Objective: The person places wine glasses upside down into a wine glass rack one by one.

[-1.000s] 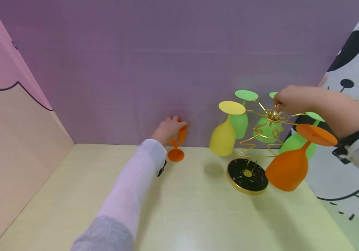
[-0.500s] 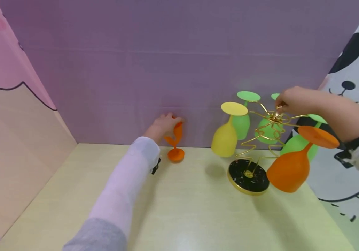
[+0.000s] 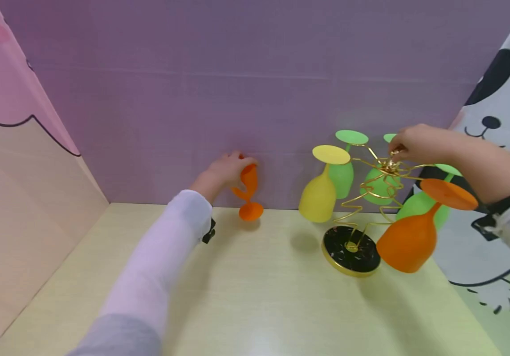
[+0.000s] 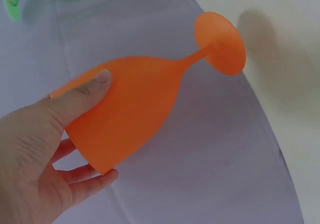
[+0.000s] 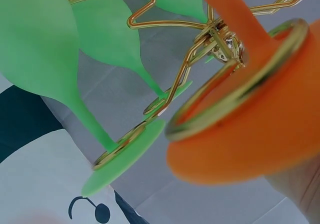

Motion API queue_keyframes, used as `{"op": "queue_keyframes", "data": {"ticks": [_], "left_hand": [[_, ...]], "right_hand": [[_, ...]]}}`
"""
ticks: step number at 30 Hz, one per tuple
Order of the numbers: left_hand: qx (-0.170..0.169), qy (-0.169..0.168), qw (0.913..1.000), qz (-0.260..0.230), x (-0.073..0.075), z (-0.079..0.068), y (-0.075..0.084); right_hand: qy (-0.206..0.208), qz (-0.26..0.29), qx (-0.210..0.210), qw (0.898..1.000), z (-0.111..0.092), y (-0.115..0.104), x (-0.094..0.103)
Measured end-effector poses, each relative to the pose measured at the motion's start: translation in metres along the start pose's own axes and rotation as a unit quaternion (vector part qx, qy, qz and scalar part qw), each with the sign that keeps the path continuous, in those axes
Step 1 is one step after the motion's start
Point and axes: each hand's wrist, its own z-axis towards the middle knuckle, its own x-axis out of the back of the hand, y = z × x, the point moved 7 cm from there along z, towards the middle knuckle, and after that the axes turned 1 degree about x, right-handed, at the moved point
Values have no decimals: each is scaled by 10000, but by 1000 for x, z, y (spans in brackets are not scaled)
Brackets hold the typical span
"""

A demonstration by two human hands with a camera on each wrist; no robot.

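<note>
In the head view my left hand [image 3: 224, 172] holds an orange wine glass [image 3: 250, 179] by its bowl, in front of the purple backdrop. Its foot hangs just over the table, with a shadow beneath. The left wrist view shows my thumb across the bowl of this wine glass [image 4: 135, 101] and the fingers round its rim side. My right hand [image 3: 419, 142] pinches the top knob [image 3: 390, 160] of a gold wire glass rack [image 3: 356, 252]. Upside down on the rack hang a yellow wine glass [image 3: 318, 198], another orange wine glass [image 3: 408, 240] and several green wine glasses [image 3: 341, 178].
The rack's black round base stands on the pale table [image 3: 255, 291], right of centre. A purple backdrop [image 3: 255, 99] closes off the back. Side panels with a pink cartoon [image 3: 1, 89] and a panda print [image 3: 490, 163] flank the table. Loops of wire hold the glasses' stems.
The left hand has moved slightly left and raised the orange wine glass, whose foot has come up off the table. The right hand stays on the rack's knob.
</note>
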Motion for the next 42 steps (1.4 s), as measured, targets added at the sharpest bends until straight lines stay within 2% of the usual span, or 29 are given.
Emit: {"op": "queue_keyframes", "data": {"ticks": [5,12,18,24,29,33,36,39,42], "left_hand": [[-158,165,9996,-142,13,-8,-11],[-250,657,9941,-824,38,-33,-26],[-162,1074,9871,-1178,62,-55,-39],[-133,1491,9776,-1482,81,-75,-50],[-126,1770,9666,-1848,89,-90,-54],[-150,2068,9546,-2137,93,-103,-54],[-241,2354,9373,-2560,95,-112,-53],[-253,2522,9138,-3174,97,-127,-47],[-243,2721,8829,-3820,99,-142,-36]], "right_hand": [[78,-13,-43,10000,1,-1,0],[202,-4,17,9998,2,-7,0],[138,202,-390,9989,-2,-1,5],[625,568,-616,9945,-12,4,22],[1127,922,-735,9866,-22,-2,34],[1585,1262,-641,9772,-29,-17,39],[1937,1629,-550,9659,-34,-31,42],[2273,2099,-556,9493,-40,-47,44],[2648,2555,-535,9283,-48,-68,46]]}}
